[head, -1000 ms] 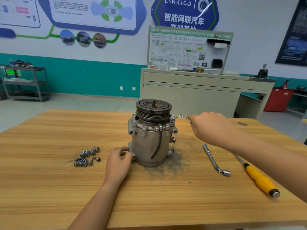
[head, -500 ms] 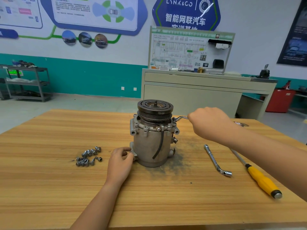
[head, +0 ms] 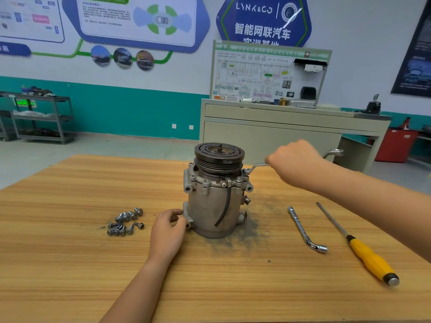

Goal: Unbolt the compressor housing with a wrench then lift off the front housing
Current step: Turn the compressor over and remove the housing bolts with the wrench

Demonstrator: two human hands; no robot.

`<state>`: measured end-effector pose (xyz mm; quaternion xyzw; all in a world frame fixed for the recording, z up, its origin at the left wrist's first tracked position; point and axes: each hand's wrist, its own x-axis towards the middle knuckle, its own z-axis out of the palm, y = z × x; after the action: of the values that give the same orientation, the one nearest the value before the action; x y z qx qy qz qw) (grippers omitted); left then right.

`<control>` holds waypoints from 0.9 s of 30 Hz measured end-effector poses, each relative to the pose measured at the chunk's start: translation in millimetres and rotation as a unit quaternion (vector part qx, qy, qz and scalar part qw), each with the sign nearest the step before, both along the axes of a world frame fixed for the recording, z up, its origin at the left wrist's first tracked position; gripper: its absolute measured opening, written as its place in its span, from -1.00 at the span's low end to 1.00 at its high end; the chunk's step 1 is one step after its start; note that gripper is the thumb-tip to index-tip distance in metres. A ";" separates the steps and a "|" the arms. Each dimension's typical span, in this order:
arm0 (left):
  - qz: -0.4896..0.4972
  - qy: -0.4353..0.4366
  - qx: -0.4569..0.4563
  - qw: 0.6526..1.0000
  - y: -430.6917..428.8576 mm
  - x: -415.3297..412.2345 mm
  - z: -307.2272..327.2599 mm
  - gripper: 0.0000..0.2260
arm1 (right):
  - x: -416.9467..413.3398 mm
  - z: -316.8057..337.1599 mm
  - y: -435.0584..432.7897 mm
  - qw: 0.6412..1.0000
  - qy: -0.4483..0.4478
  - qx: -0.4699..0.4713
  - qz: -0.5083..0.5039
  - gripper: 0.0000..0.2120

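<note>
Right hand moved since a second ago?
Yes: right hand, gripping the wrench, swung away from the camera, now nearly level with the compressor pulley.

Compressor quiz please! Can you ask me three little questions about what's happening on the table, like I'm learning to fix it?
1. True or false: the compressor stands upright on the table, with its pulley on top.
2. What does the right hand grip? A) a wrench set at the compressor's top rim; B) a yellow screwdriver; C) a loose bolt.
3. Fill the gap: the left hand holds the compressor near its ____.

Key: 1 true; 2 A; 3 bottom.
</note>
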<state>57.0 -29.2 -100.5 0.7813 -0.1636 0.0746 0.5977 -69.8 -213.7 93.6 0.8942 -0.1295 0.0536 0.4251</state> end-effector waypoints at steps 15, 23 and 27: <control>0.002 -0.011 0.015 1.000 -4.0 5.5 -2.2 -0.87 | 63.3 -51.2 -36.6 0.982 -0.119 0.148 0.016 -0.82; -0.001 -0.012 0.029 1.000 -5.1 8.2 -3.5 -0.87 | 7.0 -44.4 -50.9 0.899 -0.238 0.363 0.060 -0.71; -0.001 0.002 0.005 1.000 -3.1 6.0 -2.3 -0.88 | -11.2 -45.9 -38.6 0.947 -0.161 0.275 0.044 -0.76</control>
<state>63.0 -32.4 -102.8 0.7842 -0.1632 0.0718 0.5944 -81.0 -252.3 47.7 0.9607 -0.1668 0.1773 0.1331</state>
